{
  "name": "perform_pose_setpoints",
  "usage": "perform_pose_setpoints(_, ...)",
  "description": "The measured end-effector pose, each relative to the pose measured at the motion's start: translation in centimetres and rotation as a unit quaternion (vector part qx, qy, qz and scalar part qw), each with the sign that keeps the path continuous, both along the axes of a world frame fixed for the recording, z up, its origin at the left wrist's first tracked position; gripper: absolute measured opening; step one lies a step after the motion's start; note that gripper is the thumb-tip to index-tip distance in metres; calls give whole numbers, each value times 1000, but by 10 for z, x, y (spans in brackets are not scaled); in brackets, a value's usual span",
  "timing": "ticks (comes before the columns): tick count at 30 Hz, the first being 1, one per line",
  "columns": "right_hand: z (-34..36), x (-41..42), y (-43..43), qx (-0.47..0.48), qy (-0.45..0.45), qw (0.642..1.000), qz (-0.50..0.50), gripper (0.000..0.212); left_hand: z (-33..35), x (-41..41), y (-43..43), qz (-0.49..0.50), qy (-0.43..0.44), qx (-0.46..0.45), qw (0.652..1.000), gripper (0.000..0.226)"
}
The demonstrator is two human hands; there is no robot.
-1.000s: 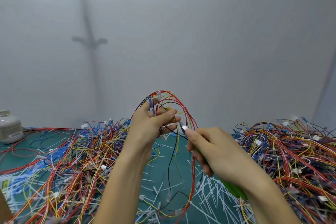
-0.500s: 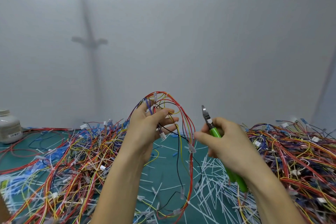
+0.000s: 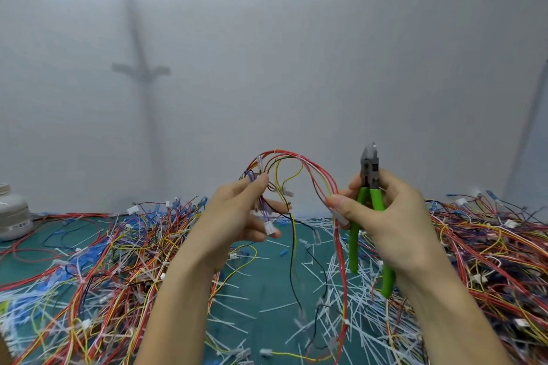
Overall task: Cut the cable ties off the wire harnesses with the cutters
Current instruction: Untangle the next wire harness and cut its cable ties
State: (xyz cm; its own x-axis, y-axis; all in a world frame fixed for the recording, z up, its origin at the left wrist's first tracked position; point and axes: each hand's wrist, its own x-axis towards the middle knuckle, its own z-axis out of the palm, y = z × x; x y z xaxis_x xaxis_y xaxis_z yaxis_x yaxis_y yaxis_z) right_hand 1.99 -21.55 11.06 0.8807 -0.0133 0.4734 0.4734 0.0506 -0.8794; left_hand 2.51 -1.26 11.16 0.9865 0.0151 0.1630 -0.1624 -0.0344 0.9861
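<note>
Head camera: the left hand (image 3: pixel 237 216) pinches a looped wire harness (image 3: pixel 296 161). Beside it, the right hand (image 3: pixel 388 216) grips upright green-handled cutters (image 3: pixel 369 175), thumb pinning the harness's red wires.

Green-handled cutters (image 3: pixel 369 176) with a dark grey head; red, yellow, black and purple harness wires (image 3: pixel 296 157); white cable ties (image 3: pixel 370 314); teal mat (image 3: pixel 267 290).

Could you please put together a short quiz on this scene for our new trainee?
1. Which hand holds the green-handled cutters? A) left B) right C) neither
2. True or false: the tip of the cutters points downward.
3. What white litter lies scattered over the green mat?

Key:
1. B, the right hand.
2. False; the tip points up.
3. Cut cable ties.
</note>
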Motion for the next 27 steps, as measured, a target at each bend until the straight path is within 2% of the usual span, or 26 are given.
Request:
perform_pose_setpoints(3, 0, 0, -1, 19, -16, 1000, -12, 25, -3, 1, -4, 19, -16, 35, 999, 36)
perform_pose_setpoints(8, 0, 0, 0, 40, -37, 998, -34, 26, -3, 3, -12, 69, -14, -9, 998, 34)
perform_pose_setpoints(10, 1, 0, 1, 66, -38, 997, -32, 27, -3, 4, -13, 106, -23, 27, 994, 33)
perform_pose_setpoints(13, 0, 1, 0, 75, -33, 996, -32, 29, -3, 2, -11, 153, -64, 133, 977, 27)
perform_pose_setpoints(15, 0, 1, 2, 74, -31, 996, -28, 31, 2, -3, -13, 98, -86, 141, 981, 17)
perform_pose_setpoints(18, -1, 1, 8, 63, -39, 997, -20, 34, 7, -12, -24, -61, -74, 141, 985, 15)
perform_pose_setpoints(20, -3, 1, 12, 38, -46, 998, -27, 34, 5, -13, -31, -118, -70, 158, 978, 15)
perform_pose_setpoints(23, -5, 0, 16, 2, -56, 998, -37, 31, 2, -11, -35, -136, -57, 116, 982, 22)
perform_pose_setpoints(27, -4, 0, 14, -55, -63, 994, -68, 21, 2, -9, -32, -104, -50, 45, 992, 28)
